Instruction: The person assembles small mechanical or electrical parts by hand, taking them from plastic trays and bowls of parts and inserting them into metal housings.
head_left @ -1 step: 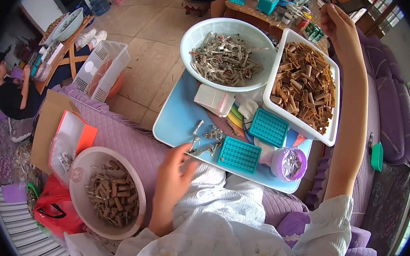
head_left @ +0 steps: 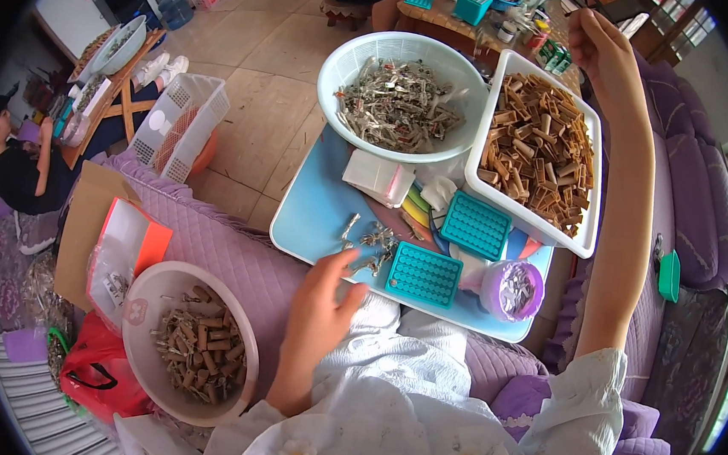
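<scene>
My left hand hovers over the near left edge of a blue tabletop, thumb and fingers apart, holding nothing. Its fingertips are close to a small pile of silvery, twisted pieces. Beside that pile lies a teal tray with rows of round hollows, with a second teal tray behind it. Raised at the upper right, my right hand has its fingers pinched together; what they hold, if anything, is too small to make out. Below it stands a white bin full of brown, curved shell pieces.
A pale blue colander of silvery strips stands at the back. A purple-rimmed cup sits at the near right. Left of me is a pink basin with brown tubes. Other people sit at the far left and behind the table.
My left hand has shifted slightly right and up, its thumb and fingers still apart. My right hand stays raised in almost the same place.
</scene>
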The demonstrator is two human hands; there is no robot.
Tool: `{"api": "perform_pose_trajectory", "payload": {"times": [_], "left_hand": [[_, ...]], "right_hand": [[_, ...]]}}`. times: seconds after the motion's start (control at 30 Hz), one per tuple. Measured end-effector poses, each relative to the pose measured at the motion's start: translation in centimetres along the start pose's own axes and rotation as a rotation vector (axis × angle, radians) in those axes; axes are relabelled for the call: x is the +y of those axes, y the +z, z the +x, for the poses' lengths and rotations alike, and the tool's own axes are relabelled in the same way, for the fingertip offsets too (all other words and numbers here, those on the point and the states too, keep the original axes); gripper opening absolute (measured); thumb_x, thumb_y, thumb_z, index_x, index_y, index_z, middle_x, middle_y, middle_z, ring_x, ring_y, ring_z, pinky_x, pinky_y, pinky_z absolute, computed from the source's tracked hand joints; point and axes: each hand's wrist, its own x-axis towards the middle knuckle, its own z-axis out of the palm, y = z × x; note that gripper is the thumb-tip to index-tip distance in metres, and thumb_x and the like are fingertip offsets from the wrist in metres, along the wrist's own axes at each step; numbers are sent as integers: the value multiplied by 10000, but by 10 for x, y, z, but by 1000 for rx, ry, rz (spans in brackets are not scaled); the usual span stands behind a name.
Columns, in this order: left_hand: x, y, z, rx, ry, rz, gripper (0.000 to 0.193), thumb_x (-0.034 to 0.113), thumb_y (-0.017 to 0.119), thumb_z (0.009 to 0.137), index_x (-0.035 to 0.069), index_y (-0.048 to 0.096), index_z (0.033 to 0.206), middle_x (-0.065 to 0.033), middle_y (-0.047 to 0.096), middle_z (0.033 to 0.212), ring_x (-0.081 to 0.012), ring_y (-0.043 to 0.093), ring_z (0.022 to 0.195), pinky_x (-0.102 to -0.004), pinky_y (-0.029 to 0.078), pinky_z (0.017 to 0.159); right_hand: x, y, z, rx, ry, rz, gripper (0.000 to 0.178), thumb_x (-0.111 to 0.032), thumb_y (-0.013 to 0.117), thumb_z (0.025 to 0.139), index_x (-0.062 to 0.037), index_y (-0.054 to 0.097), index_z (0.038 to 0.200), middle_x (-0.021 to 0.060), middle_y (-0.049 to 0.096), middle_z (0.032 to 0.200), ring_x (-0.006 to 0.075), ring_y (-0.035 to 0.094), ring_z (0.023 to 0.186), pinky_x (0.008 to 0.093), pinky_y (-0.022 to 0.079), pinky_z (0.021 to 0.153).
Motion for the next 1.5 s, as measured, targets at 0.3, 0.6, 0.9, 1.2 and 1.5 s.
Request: {"api": "perform_pose_trajectory", "payload": {"times": [0.3,0.6,0.9,1.2,1.5], "left_hand": [[48,79,61,294,510,-153,443,223,556,825,34,381,1186,-136,553,1011,-241,539,920,-325,420,763],[71,65,12,-518,52,-763,223,153,408,903,27,445,1083,43,380,584,-17,321,508,-191,270,455],[88,37,-12,-611,73,-392,239,233,436,894,22,478,1000,-41,448,547,-138,439,442,-243,329,448],[93,33,-26,-255,373,140,181,163,535,815,8,527,907,-101,569,629,-255,558,507,-336,423,437],[102,24,-29,-279,85,30,163,153,618,766,48,541,865,-67,513,525,-180,511,428,-278,369,394]], "right_hand": [[-62,53,-139,-64,21,146,260,-242,432,899,-21,525,799,-2,489,603,53,446,502,185,360,443],[-54,8,-228,-85,309,-115,330,-266,456,889,0,540,713,-17,455,556,45,404,502,187,317,451],[-41,33,-258,-148,-51,-563,646,-520,619,684,51,534,976,106,559,892,208,557,787,290,423,721],[-54,94,-263,-386,-59,-225,262,-77,632,727,-27,540,967,83,583,749,210,592,624,282,460,562],[-55,100,-267,-305,125,-271,106,0,576,729,-5,517,817,75,525,590,166,511,482,265,379,440]]}}
